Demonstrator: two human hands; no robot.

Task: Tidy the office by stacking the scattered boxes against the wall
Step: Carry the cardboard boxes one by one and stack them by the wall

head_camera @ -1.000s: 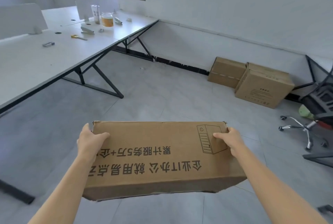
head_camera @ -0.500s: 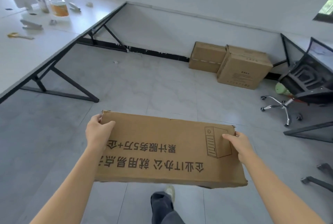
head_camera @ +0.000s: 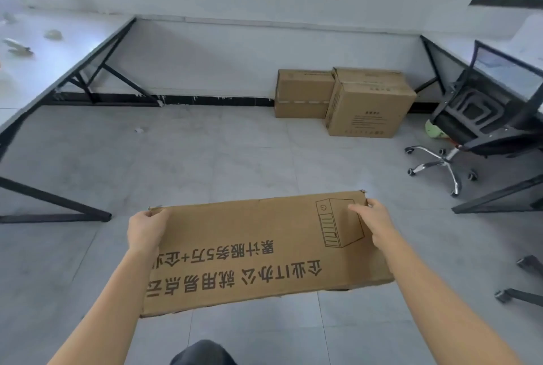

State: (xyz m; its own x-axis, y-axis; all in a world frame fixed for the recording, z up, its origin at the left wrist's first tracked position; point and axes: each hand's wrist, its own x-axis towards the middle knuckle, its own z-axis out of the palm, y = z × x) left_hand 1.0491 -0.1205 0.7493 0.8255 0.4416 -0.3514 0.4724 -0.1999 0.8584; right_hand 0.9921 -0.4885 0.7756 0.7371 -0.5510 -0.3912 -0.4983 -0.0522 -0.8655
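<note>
grey floor [head_camera: 205, 159] beneath box [head_camera: 249, 229] gripped by hands [head_camera: 145, 231] [head_camera: 374, 225].

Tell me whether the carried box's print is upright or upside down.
Upside down: the characters on the cardboard box read inverted between the left hand and right hand.

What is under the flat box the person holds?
Grey floor tiles show around the flat box, and a dark trouser leg below its near edge. The floor directly beneath is covered by the box.

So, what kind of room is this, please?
Most likely an office: a long white desk on a black frame, a swivel chair on casters, and cardboard boxes against the wall.
</note>
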